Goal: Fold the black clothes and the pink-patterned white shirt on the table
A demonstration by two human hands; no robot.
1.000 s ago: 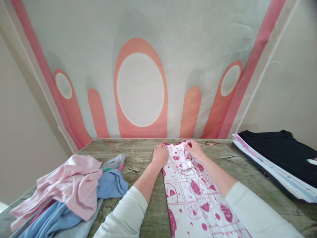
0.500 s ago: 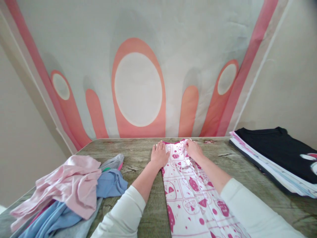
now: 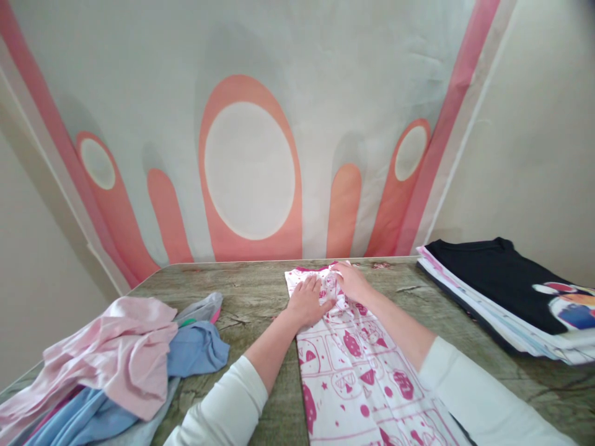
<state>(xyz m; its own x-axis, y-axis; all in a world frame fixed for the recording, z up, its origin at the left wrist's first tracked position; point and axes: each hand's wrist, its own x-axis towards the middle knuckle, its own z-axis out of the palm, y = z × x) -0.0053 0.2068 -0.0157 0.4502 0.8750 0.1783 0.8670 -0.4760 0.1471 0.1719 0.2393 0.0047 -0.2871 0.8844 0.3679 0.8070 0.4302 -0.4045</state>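
Note:
A long white dress with a magenta print point(image 3: 346, 378) lies lengthwise on the table, its magenta-trimmed neckline at the far end and its lower part cut off by the frame's bottom edge. Flat on its upper left part rests my left hand point(image 3: 309, 301), fingers stretched out. My right hand point(image 3: 354, 284) is at the upper right edge by the neckline, fingers curled on gathered cloth; the fingertips are partly hidden. Between the two hands the cloth is bunched and wrinkled.
On the left lies a loose heap of clothes, with a pink garment point(image 3: 125, 347) over blue point(image 3: 198, 350) and grey ones. A folded stack topped by a black T-shirt point(image 3: 483, 272) stands on the right. Behind the wooden-patterned table point(image 3: 251, 279) rises a printed backdrop point(image 3: 251, 167).
My left hand has slid nearer and onto the dress, uncovering its upper left corner. The right hand still grips near the neckline. The view has shifted slightly right.

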